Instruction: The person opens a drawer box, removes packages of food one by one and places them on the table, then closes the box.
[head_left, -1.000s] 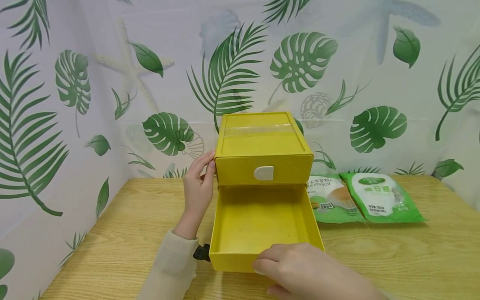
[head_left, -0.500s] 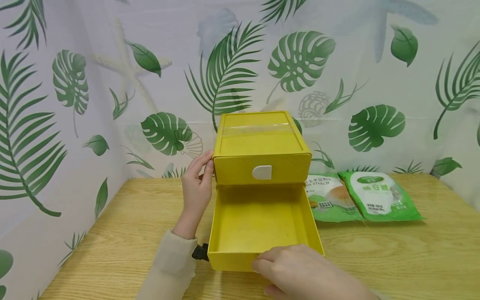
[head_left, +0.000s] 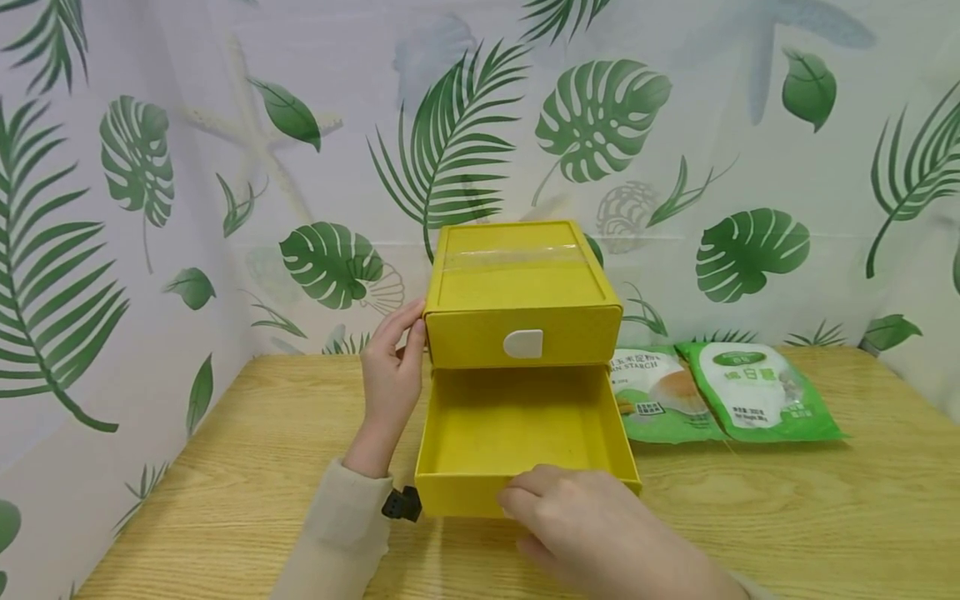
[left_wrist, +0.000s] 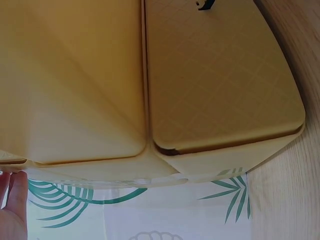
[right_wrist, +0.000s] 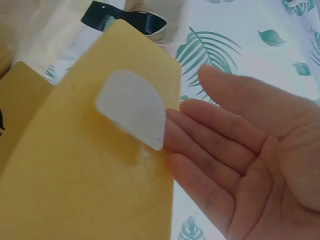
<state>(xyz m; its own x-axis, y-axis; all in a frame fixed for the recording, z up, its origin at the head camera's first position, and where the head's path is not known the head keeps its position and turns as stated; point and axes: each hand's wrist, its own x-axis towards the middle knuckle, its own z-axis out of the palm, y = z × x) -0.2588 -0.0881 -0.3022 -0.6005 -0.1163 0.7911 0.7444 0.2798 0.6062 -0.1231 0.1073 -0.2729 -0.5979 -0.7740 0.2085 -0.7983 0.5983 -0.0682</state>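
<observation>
A yellow two-drawer box (head_left: 521, 279) stands on the table, its upper drawer closed and bearing a white handle (head_left: 522, 343). Below it, the lower drawer (head_left: 517, 433) is pulled out, with nothing lying inside. My left hand (head_left: 392, 375) rests against the box's left side, fingers extended; its fingertips (left_wrist: 18, 192) show at the corner in the left wrist view. My right hand (head_left: 592, 521) is at the lower drawer's front. In the right wrist view, its fairly straight fingers (right_wrist: 215, 142) touch beside the lower drawer's white handle (right_wrist: 134, 107), thumb apart.
Two green-and-white food bags, one marked starch (head_left: 663, 396) and another (head_left: 761, 393), lie on the wooden table (head_left: 750, 517) right of the box. A leaf-print cloth (head_left: 487, 125) hangs behind. A black camera (head_left: 402, 504) sits at the left wrist.
In the last half second the lower drawer has slid partway inward, my right hand moving forward with it. My left hand stays against the box's side.
</observation>
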